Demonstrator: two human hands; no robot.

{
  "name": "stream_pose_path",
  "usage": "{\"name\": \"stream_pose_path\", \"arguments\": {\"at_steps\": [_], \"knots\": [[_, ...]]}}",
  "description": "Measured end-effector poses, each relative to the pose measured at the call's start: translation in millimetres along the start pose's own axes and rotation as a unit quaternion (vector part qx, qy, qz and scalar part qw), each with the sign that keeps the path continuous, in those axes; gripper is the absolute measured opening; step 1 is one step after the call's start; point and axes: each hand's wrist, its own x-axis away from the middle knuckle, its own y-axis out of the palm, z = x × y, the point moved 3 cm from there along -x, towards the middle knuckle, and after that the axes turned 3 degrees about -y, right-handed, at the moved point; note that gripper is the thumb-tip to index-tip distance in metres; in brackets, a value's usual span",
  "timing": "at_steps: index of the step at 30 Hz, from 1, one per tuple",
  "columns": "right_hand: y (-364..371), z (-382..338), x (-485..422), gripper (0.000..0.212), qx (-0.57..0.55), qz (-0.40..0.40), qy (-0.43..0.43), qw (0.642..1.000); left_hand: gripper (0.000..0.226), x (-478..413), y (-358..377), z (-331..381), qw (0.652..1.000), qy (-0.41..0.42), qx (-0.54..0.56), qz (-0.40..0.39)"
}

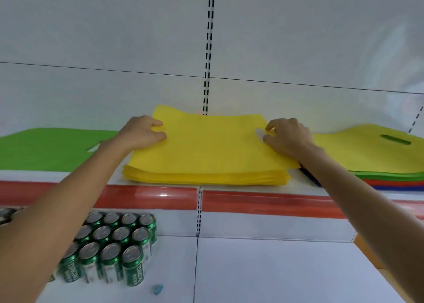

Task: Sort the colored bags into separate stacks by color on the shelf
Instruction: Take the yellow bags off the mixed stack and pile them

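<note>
Green cans point(110, 245) stand packed on lower shelf point(275, 268), front left. Upper shelf point(87, 176): yellow stack point(206, 176) at middle, top yellow bag point(206, 146) lying slightly askew on it. Left hand point(142, 131) grips its left edge; right hand point(289, 137) pinches it at the handle cutout. Green bags point(46, 148) lie to the left, mixed pile point(378, 178) to the right.

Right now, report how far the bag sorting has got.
Done: yellow stack and green bags lie apart. In hand: left hand and right hand grip the top bag on that stack. Left: the mixed pile at right: yellow, green, red, blue.
</note>
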Motion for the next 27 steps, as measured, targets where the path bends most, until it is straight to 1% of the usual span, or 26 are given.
{"name": "stream_pose_path", "arguments": {"at_steps": [5,11,14,17,19,21,22,25,27], "knots": [[27,-21,7,0.034,-0.005,-0.035,-0.004,0.999,0.049,1,10,-39,0.998,-0.020,-0.016,-0.050],[33,-24,6,0.034,-0.001,-0.044,-0.006,0.999,0.048,-5,24,-52,0.994,-0.017,-0.031,-0.104],[37,-23,5,0.030,-0.004,-0.054,-0.016,0.998,0.048,-7,25,-51,0.992,-0.012,-0.053,-0.114],[39,-19,5,0.034,-0.015,-0.069,-0.027,0.997,0.052,-7,24,-44,0.991,-0.011,-0.083,-0.105],[32,-15,4,0.037,-0.027,-0.070,-0.040,0.996,0.056,-7,20,-30,0.994,0.012,-0.093,-0.062],[16,-8,0,0.035,-0.039,-0.043,-0.044,0.997,0.057,-6,14,-4,0.997,0.048,-0.059,-0.022],[6,-3,-3,0.033,-0.041,-0.024,-0.041,0.998,0.056,-5,13,14,0.997,0.071,-0.034,-0.014],[-24,30,-9,0.030,-0.028,0.013,-0.016,0.999,0.053,-1,21,73,0.990,0.134,0.021,-0.030],[-38,57,-10,0.030,-0.025,0.024,-0.004,0.999,0.052,2,35,107,0.986,0.159,0.034,-0.047]]}}
